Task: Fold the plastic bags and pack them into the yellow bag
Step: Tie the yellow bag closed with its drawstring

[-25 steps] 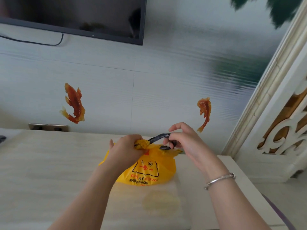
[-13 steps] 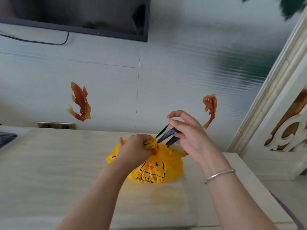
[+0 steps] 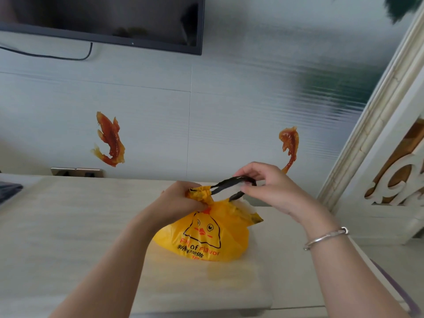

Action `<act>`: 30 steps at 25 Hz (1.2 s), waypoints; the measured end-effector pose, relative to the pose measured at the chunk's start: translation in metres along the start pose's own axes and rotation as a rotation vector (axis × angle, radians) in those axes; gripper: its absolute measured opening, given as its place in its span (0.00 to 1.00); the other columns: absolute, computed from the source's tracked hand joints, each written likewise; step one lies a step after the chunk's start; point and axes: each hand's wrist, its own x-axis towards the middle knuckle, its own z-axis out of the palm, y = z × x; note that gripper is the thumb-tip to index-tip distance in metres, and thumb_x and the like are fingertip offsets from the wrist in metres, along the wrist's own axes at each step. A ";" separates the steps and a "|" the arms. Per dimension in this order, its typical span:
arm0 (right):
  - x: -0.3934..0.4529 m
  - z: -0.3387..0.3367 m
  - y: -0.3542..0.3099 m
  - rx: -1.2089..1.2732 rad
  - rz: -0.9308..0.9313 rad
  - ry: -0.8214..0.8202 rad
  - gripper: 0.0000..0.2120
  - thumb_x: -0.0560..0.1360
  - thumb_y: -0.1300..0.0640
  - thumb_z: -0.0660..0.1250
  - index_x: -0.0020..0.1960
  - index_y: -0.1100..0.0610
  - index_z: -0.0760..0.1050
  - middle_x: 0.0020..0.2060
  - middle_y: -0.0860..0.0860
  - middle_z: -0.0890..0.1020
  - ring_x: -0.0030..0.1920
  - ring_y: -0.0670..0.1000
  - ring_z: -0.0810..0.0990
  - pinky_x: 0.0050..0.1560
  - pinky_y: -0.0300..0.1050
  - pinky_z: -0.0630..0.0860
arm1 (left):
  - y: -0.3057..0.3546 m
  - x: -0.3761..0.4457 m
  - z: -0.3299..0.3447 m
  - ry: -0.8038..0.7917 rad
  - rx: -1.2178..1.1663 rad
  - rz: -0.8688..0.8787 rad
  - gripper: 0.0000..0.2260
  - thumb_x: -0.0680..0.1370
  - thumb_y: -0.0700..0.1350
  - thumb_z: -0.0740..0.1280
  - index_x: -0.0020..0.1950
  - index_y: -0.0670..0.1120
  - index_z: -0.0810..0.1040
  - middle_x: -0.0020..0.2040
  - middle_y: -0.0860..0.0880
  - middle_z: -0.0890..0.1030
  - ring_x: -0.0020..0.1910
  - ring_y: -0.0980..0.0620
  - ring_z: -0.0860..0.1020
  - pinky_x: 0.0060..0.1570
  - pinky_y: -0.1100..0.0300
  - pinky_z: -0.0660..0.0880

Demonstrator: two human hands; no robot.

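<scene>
Yellow plastic fills the middle of the head view: the yellow bag (image 3: 206, 237), printed with a chick face and red lettering, sits plump on the pale tabletop (image 3: 68, 226), just in front of the wall. Its neck is gathered into a bunch, and the left hand (image 3: 181, 200) grips that bunch from the left, fingers curled tight around the crumpled plastic, forearm reaching in from the lower left with the wrist a little bent. From the neck a black drawstring (image 3: 231, 183) runs out to the right as a loop of two strands. The right hand (image 3: 273, 187) is raised just above and to the right of the bag's top, thumb and fingers pinching the far end of the loop, the strands drawn nearly straight between the two hands. A silver bracelet (image 3: 325, 237) rings the right wrist, and that forearm comes in from the lower right. On the wall behind are two orange fish stickers (image 3: 110, 138), a socket strip (image 3: 76, 172) at tabletop level, and the lower edge of a dark television (image 3: 103, 19) with a cable hanging beneath.
</scene>
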 end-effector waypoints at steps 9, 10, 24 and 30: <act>-0.002 0.009 0.009 -0.130 0.112 -0.075 0.18 0.74 0.38 0.64 0.42 0.53 0.80 0.39 0.51 0.82 0.44 0.50 0.81 0.52 0.48 0.79 | 0.009 0.000 0.007 0.158 -0.232 0.008 0.06 0.71 0.43 0.75 0.45 0.44 0.82 0.43 0.45 0.85 0.41 0.50 0.83 0.39 0.63 0.78; -0.003 0.011 0.007 -0.117 0.122 -0.112 0.22 0.75 0.36 0.62 0.38 0.55 0.76 0.36 0.53 0.79 0.40 0.51 0.79 0.49 0.47 0.77 | 0.010 -0.001 0.008 0.166 -0.247 0.014 0.05 0.71 0.43 0.75 0.45 0.45 0.82 0.42 0.45 0.85 0.41 0.50 0.83 0.39 0.64 0.78; -0.006 0.003 -0.006 0.017 0.159 0.032 0.18 0.71 0.41 0.70 0.55 0.49 0.74 0.44 0.47 0.78 0.47 0.47 0.77 0.42 0.39 0.72 | 0.003 -0.002 0.001 0.083 -0.275 -0.023 0.05 0.72 0.43 0.74 0.45 0.43 0.82 0.44 0.43 0.84 0.45 0.46 0.83 0.47 0.55 0.80; -0.003 0.017 -0.020 0.238 0.045 -0.102 0.10 0.79 0.58 0.63 0.45 0.60 0.82 0.29 0.51 0.78 0.27 0.44 0.69 0.40 0.40 0.69 | 0.007 0.000 0.014 0.646 0.277 -0.004 0.24 0.64 0.53 0.78 0.51 0.52 0.67 0.50 0.53 0.69 0.50 0.49 0.68 0.49 0.58 0.64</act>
